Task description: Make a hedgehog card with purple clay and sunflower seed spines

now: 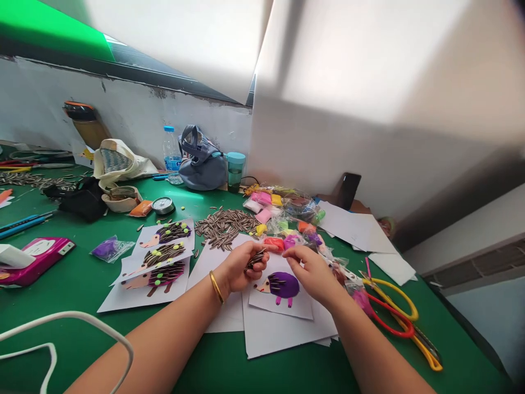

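Note:
My left hand [240, 267], with a gold bangle at the wrist, is curled around several striped sunflower seeds [255, 260]. My right hand [309, 271] hangs just right of it, its fingertips close to those seeds and above a paper card with a purple hedgehog [283, 285]. That hedgehog has a few dark seeds stuck on its back. A loose heap of sunflower seeds [225, 229] lies beyond my hands. To the left are several finished hedgehog cards [162, 257] with seed spines and green dots. Bags of coloured modelling clay [273, 210] lie past my right hand.
Yellow-and-red handled scissors [391, 309] lie on the green mat [213, 366] at right. A white cable [74, 323] crosses the near left corner. A pink case [36, 261], a cloth bag [118, 164], a water bottle [172, 156] and a teal cup [235, 171] stand farther back, near a white wall.

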Demonstrator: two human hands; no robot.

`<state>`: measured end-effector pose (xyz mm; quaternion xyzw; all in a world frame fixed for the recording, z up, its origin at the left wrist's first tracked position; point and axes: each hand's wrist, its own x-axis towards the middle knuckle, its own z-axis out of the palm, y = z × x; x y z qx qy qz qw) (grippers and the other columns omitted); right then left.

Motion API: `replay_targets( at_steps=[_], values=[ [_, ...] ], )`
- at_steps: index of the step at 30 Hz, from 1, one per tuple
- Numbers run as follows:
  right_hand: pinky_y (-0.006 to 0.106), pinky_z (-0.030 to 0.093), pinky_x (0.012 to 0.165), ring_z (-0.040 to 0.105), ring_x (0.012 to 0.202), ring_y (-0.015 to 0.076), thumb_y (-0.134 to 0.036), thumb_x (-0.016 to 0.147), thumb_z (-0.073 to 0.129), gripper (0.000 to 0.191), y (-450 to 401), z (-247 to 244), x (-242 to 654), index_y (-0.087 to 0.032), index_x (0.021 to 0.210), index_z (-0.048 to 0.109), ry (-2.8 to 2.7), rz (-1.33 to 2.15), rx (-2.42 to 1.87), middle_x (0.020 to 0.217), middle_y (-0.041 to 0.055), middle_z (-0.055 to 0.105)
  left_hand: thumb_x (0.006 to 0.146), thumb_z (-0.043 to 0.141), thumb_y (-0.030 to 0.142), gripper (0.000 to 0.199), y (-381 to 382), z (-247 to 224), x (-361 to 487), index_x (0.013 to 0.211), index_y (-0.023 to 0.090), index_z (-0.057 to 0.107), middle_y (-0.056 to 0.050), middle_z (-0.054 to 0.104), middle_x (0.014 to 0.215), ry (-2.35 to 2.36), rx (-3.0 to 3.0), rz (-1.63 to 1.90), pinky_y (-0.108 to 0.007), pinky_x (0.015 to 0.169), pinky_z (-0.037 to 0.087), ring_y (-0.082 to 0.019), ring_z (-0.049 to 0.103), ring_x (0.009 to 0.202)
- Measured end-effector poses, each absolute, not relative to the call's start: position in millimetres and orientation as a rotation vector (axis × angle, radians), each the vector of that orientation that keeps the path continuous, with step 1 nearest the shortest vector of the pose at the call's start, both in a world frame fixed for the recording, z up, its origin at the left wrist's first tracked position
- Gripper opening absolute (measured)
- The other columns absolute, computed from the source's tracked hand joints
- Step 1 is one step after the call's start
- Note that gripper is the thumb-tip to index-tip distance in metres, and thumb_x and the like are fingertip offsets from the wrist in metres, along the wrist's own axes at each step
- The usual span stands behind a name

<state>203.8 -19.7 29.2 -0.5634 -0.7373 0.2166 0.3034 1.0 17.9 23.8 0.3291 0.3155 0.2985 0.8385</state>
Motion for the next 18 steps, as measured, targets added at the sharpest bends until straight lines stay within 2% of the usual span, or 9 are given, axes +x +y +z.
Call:
replay_targets(
  at_steps=[5,9,12,18],
  values=[
    [0.032,0.045,0.083,0.060,0.094,0.0196,-0.024,0.089,0.048,0.022,-14,27,190,-0.023,0.098,0.068,-1.888,0.626,-1.400,0.101,0.0036,0.069,0.077,0.052,0.018,0.038,12,24,2,0.114,0.016,0.058,0.003,0.041,0.072,0.646,0.782,0.639,-0.015,0.040,0.011,-0.003,0.026,0.048],
    [0.033,0.045,0.086,0.060,0.098,0.0200,-0.023,0.088,0.050,0.026,-14,20,186,-0.025,0.108,0.067,-1.823,0.712,-1.318,0.107,0.0032,0.068,0.080,0.053,0.020,0.045,8,24,6,0.125,0.018,0.055,0.004,0.044,0.071,0.650,0.910,0.600,-0.016,0.041,0.016,-0.003,0.029,0.046],
    [0.032,0.046,0.082,0.061,0.092,0.0189,-0.023,0.088,0.053,0.028,-17,15,185,-0.027,0.111,0.067,-1.779,0.790,-1.297,0.105,0.0025,0.069,0.081,0.051,0.021,0.047,5,24,8,0.129,0.020,0.053,0.004,0.046,0.068,0.634,0.972,0.589,-0.017,0.043,0.020,-0.003,0.029,0.045],
    [0.032,0.044,0.083,0.059,0.090,0.0186,-0.022,0.086,0.058,0.012,-19,13,189,-0.023,0.085,0.070,-1.799,0.728,-1.255,0.091,0.0019,0.068,0.080,0.051,0.018,0.056,3,26,10,0.136,0.026,0.045,0.006,0.047,0.065,0.621,0.943,0.540,-0.018,0.044,0.019,-0.003,0.029,0.042]
  ],
)
